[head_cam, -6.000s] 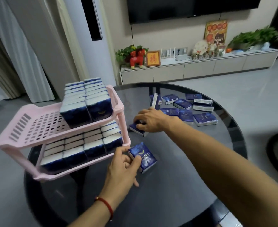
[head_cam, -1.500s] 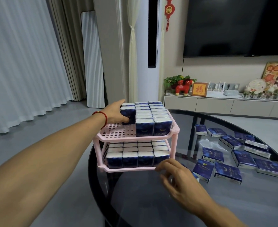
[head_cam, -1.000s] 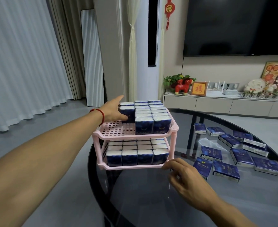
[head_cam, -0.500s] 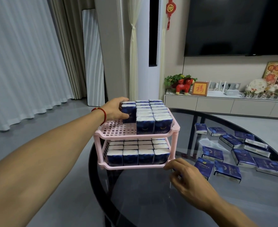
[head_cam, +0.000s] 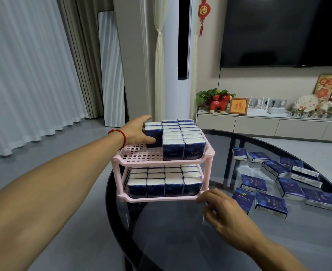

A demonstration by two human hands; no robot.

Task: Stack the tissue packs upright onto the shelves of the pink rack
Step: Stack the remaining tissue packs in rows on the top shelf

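Round dark glass bench (head_cam: 180, 241), near a wall unit and a dark screen. On its left edge, a pink rack (head_cam: 162, 163) of two shelves.

Lower shelf (head_cam: 157, 198): packed full of upright packs in four columns. Upper shelf (head_cam: 139, 156): two full columns on the right, a third column newly begun at the back left, slatted floor bare in front of it.

Loose packs (head_cam: 270, 202), about a dozen, lying flat on the bench to the right of the rack, well apart from it.

Left hand (head_cam: 136, 131), red cord at the wrist, reaching across the upper shelf: grip closed on the new pack (head_cam: 153, 136), thumb on its front, fingers over its top. Half a second ago the same; a second ago fingers straighter, so probably a last press to seat it upright.

Right hand (head_cam: 222, 209): fingertips touching the rack's lower front corner, fingers loosely bent, holding nothing, seemingly steadying it.

Judged progress: well over half, upper shelf still to fill.
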